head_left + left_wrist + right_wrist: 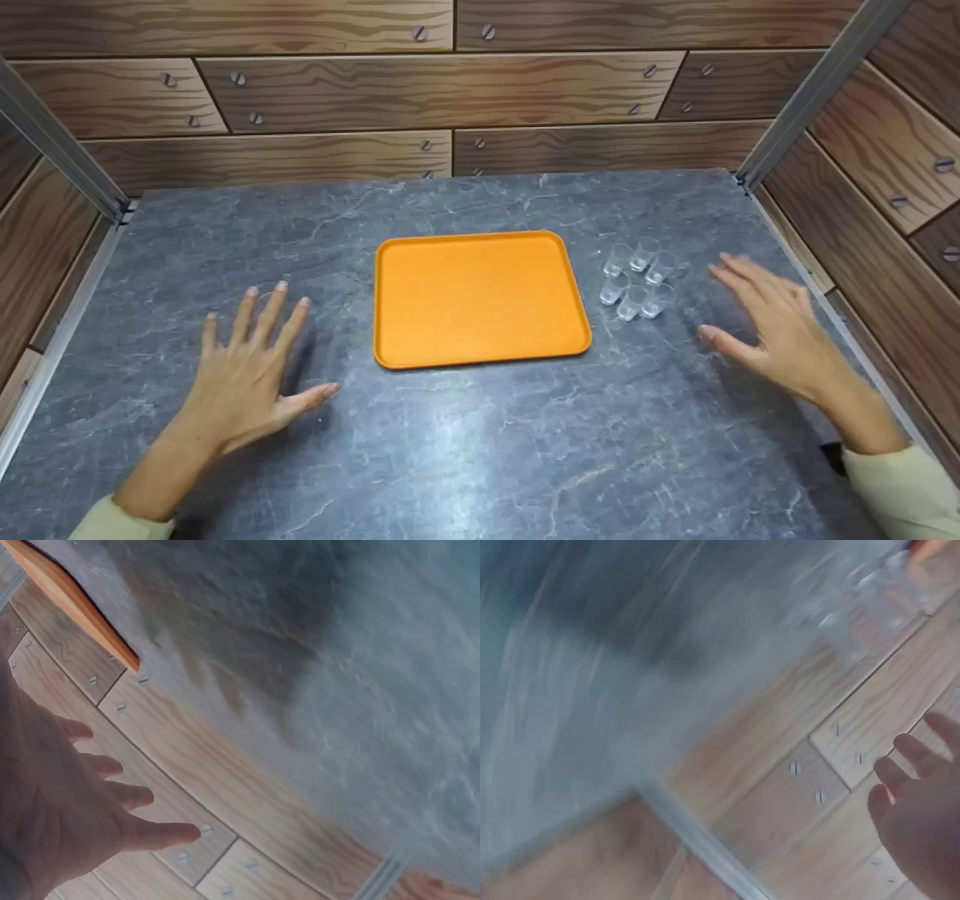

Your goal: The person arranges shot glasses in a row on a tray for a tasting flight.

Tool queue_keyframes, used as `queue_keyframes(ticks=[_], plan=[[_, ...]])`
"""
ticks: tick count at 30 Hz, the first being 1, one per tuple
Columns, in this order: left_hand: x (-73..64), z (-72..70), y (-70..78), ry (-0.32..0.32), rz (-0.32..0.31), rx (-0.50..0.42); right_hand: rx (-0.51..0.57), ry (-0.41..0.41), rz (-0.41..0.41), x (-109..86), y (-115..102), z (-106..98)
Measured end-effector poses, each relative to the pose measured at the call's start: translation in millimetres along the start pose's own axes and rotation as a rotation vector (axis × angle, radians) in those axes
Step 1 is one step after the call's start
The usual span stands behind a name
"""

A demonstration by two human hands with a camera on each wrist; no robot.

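Note:
An orange rectangular tray (480, 300) lies flat in the middle of the grey marbled table. Just right of it stands a cluster of several small clear shot glasses (630, 302), upright and close together. My left hand (240, 390) is held over the table left of the tray, palm down, fingers spread and holding nothing. To the right of the glasses hovers my right hand (787, 337), its fingers extended and thumb apart, with nothing in it. The left wrist view catches the tray's edge (82, 611); the right wrist view shows the glasses (866, 622) blurred.
Wood-patterned panels (442, 90) enclose the table (450, 435) at the back and both sides. Grey metal posts stand at the two rear corners, the right one (817, 94) beyond the glasses. A metal strip (64, 337) runs along the left table edge.

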State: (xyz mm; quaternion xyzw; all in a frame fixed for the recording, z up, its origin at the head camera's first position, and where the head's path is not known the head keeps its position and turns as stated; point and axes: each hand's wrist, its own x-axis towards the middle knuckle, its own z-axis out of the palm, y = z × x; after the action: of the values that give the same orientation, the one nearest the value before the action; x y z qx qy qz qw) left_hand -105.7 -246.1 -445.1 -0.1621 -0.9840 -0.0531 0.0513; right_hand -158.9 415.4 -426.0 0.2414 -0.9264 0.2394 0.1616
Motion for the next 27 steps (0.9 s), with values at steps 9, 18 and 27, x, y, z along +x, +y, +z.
queue_keyframes(ticks=[9, 18, 27], plan=[[20.2, 7.9, 14.5, 0.025, 0.029, -0.213, 0.476, 0.057, 0.272, 8.1, -18.9, 15.7], [37.7, 22.0, 25.5, -0.055, 0.021, -0.367, 0.556, -0.032, 0.442, 15.9, -17.5, 36.3], [59.6, 30.1, 30.3, -0.075, 0.076, -0.440, 0.553, -0.163, 0.535, 27.0, -11.3, 37.1]])
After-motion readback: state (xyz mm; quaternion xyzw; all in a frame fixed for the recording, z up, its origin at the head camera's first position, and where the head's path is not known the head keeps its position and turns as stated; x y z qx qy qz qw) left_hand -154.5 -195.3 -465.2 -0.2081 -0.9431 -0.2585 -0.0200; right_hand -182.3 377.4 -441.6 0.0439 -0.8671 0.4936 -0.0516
